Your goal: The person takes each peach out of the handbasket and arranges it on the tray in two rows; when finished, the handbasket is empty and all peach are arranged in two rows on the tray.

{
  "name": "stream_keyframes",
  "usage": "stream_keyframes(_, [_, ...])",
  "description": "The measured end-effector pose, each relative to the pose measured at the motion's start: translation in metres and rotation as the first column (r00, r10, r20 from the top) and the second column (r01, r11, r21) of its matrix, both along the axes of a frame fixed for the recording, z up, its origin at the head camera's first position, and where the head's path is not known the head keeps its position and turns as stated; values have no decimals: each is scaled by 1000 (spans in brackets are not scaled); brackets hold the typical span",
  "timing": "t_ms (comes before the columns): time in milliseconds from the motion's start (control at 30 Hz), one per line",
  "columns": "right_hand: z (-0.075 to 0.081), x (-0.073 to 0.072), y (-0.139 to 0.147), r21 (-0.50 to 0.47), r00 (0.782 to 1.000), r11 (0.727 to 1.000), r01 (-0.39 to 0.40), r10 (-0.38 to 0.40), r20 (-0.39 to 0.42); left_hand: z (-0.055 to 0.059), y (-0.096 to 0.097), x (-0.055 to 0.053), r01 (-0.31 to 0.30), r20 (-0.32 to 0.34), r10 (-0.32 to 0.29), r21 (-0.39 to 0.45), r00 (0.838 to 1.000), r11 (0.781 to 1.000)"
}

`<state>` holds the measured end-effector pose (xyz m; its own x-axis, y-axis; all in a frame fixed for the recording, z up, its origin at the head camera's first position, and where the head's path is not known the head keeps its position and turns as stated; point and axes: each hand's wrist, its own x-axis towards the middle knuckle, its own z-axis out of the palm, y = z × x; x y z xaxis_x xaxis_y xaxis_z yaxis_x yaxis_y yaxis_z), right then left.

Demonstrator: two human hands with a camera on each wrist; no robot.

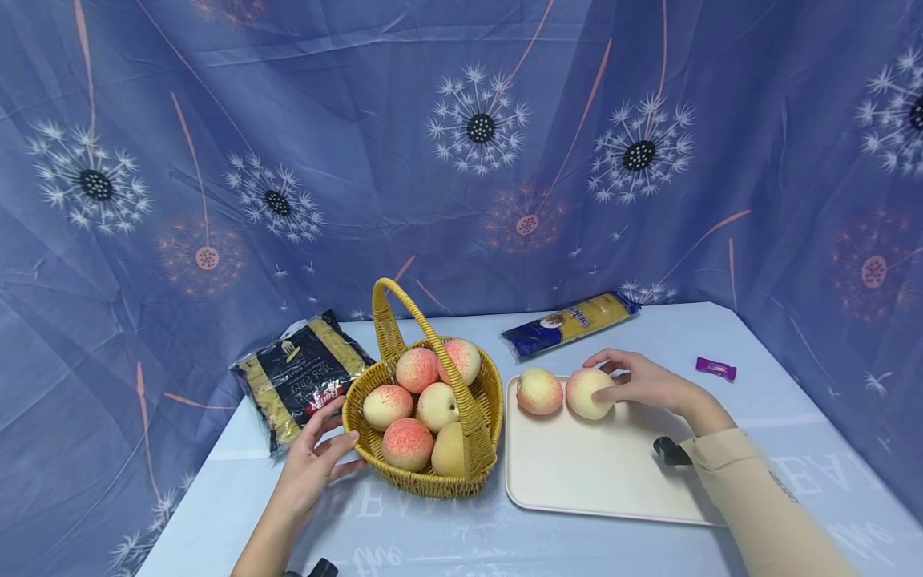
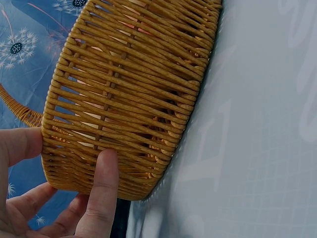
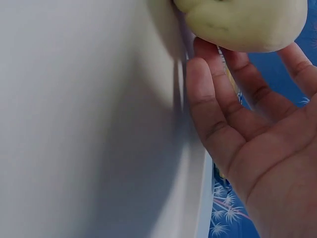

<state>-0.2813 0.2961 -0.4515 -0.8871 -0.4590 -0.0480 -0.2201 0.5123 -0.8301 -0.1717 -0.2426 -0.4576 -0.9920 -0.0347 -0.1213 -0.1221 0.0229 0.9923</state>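
My left hand (image 1: 308, 465) touches the left end of the yellow wicker basket (image 1: 418, 485). In the left wrist view its fingers lie against the woven side (image 2: 129, 94) with nothing held in the palm. Several pink-and-cream peaches (image 1: 408, 445) sit in the basket under its tall handle. On the right, my right hand (image 1: 645, 386) holds a pale peach (image 1: 587, 394) at the back of the cream tray (image 1: 577, 481), thumb in front and fingers behind. The right wrist view shows fingertips against that peach (image 3: 247, 25). Another peach (image 1: 539, 391) rests beside it on the tray.
A dark pasta bag (image 1: 303, 373) lies behind and left of the basket. Behind the tray lies a blue-and-yellow pasta packet (image 1: 573, 323). A small purple wrapped sweet (image 1: 715, 369) is at the right. A blue patterned cloth (image 1: 404, 160) hangs behind the table.
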Motion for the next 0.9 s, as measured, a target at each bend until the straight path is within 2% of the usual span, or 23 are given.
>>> stream_keyframes(267, [0, -2, 0, 21, 1000, 999, 25, -25, -16, 0, 0, 1, 1, -14, -1, -8, 1000, 1000])
stream_keyframes(900, [5, -6, 1, 53, 1000, 998, -17, 18, -15, 0, 1, 0, -7, -2, 7, -13, 1000, 1000])
